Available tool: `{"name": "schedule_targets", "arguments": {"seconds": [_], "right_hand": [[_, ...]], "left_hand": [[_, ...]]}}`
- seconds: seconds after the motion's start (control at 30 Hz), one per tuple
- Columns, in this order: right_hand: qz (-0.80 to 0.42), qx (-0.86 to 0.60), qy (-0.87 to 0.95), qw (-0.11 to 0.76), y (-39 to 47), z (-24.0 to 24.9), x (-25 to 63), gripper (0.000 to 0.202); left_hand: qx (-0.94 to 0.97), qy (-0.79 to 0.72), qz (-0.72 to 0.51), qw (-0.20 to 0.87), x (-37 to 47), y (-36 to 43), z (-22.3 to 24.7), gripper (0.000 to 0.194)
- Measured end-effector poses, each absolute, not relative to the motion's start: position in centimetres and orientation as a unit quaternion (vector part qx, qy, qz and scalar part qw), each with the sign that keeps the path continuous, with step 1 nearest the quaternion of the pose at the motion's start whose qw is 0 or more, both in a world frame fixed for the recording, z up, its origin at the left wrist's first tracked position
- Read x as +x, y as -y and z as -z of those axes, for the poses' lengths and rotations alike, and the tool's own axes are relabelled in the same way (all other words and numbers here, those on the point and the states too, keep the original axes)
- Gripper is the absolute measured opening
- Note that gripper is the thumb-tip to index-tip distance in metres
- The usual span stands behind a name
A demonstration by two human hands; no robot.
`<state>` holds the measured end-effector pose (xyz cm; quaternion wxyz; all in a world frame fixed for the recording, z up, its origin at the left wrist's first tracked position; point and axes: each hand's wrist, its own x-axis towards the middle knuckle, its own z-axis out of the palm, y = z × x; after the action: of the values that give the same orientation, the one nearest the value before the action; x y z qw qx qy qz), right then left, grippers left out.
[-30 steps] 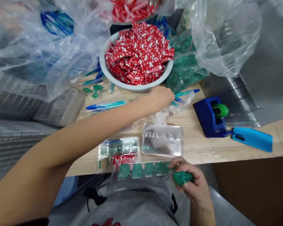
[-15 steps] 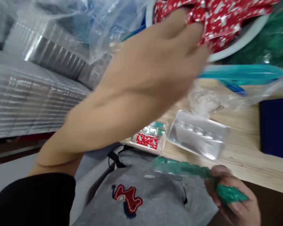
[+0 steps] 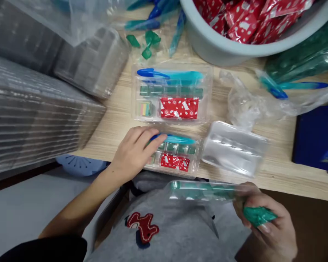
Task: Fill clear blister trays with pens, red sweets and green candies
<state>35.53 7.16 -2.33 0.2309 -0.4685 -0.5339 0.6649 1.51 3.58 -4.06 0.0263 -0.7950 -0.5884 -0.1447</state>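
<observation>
My left hand point(image 3: 136, 151) is closed over the left end of a filled clear plastic tray point(image 3: 197, 156), its fingertips on the cap of a blue pen point(image 3: 180, 139); the thumb is hidden. Green squares point(image 3: 182, 148) and a red patterned packet point(image 3: 175, 162) lie in this tray. Closed at the lower right, my right hand point(image 3: 270, 222) grips the end of another clear tray point(image 3: 202, 191) with green pieces in it, and a crinkled green wrapped piece point(image 3: 258, 216) sits in the same fingers.
Behind stands another filled tray point(image 3: 135, 109); a bare clear tray point(image 3: 233, 149) lies right. A grey tub point(image 3: 213, 49) holds red packets point(image 3: 243, 22). Stacked clear trays point(image 3: 38, 123) rise at left. Loose pens point(image 3: 158, 18), a crumpled plastic bag point(image 3: 243, 102) and a dark blue box point(image 3: 314, 138) surround them.
My left hand has come down from beside the tub of red packets to the near filled tray, uncovering the tray behind. My right hand keeps its hold with little movement.
</observation>
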Motion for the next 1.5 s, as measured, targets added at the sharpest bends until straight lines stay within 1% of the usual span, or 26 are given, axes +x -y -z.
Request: {"name": "schedule_targets", "arguments": {"seconds": [0.13,0.23,0.3,0.37,0.47,0.5,0.57,0.67,0.73,0.87,1.03,1.1,1.17,1.27,1.37,1.43,1.5], "right_hand": [[-0.683,-0.44,0.528,0.249,-7.3,1.9,34.6,0.022],[-0.691,-0.439,0.518,0.248,-7.4,1.8,33.9,0.023],[-0.691,-0.447,0.513,0.245,-7.5,1.7,33.4,0.024],[-0.694,-0.455,0.505,0.239,-7.7,1.6,32.6,0.024],[-0.706,-0.45,0.497,0.227,-8.4,1.5,31.2,0.019],[-0.709,-0.446,0.497,0.224,-8.7,1.4,30.7,0.018],[-0.709,-0.437,0.507,0.222,-9.1,1.4,29.8,0.018],[-0.695,-0.43,0.533,0.218,-9.4,1.3,28.7,0.018],[-0.689,-0.425,0.548,0.208,-9.3,1.0,28.3,0.016],[-0.663,-0.43,0.588,0.169,-9.0,0.1,28.3,0.017],[-0.62,-0.489,0.601,0.123,-8.5,-0.4,28.6,0.018],[-0.621,-0.502,0.588,0.13,-8.5,-0.2,28.4,0.018],[-0.624,-0.516,0.567,0.149,-8.5,0.0,27.9,0.017],[-0.63,-0.537,0.533,0.174,-8.7,0.3,27.1,0.018],[-0.626,-0.544,0.53,0.176,-8.8,0.7,26.5,0.018],[-0.621,-0.542,0.539,0.173,-8.9,0.9,26.3,0.018],[-0.609,-0.543,0.55,0.177,-9.1,1.2,26.0,0.018]], "left_hand": [[-0.79,0.589,0.165,0.046,1.4,-3.7,4.9,0.023],[-0.781,0.596,0.185,0.03,1.5,-3.5,5.3,0.025],[-0.761,0.611,0.219,-0.002,1.6,-3.2,5.1,0.028],[-0.707,0.64,0.287,-0.093,1.7,-2.5,4.3,0.031],[-0.574,0.654,0.389,-0.303,1.9,-0.9,2.4,0.035],[-0.541,0.651,0.403,-0.35,1.9,-0.2,1.9,0.035],[-0.516,0.657,0.396,-0.381,2.0,0.9,1.1,0.034],[-0.499,0.695,0.363,-0.368,2.2,1.9,0.7,0.038],[-0.464,0.719,0.363,-0.369,2.4,2.2,0.7,0.039],[-0.422,0.719,0.4,-0.381,2.5,2.6,0.7,0.03],[-0.358,0.751,0.39,-0.394,2.1,2.1,0.9,0.022],[-0.329,0.76,0.395,-0.397,2.1,1.3,1.4,0.014],[-0.313,0.773,0.399,-0.381,2.2,0.3,1.8,0.011],[-0.332,0.803,0.375,-0.323,2.5,-0.5,2.3,0.016],[-0.379,0.821,0.336,-0.265,2.6,-0.6,2.6,0.016],[-0.398,0.819,0.325,-0.255,2.5,-0.6,2.8,0.014],[-0.398,0.814,0.322,-0.274,2.4,-0.6,3.2,0.015]]}}
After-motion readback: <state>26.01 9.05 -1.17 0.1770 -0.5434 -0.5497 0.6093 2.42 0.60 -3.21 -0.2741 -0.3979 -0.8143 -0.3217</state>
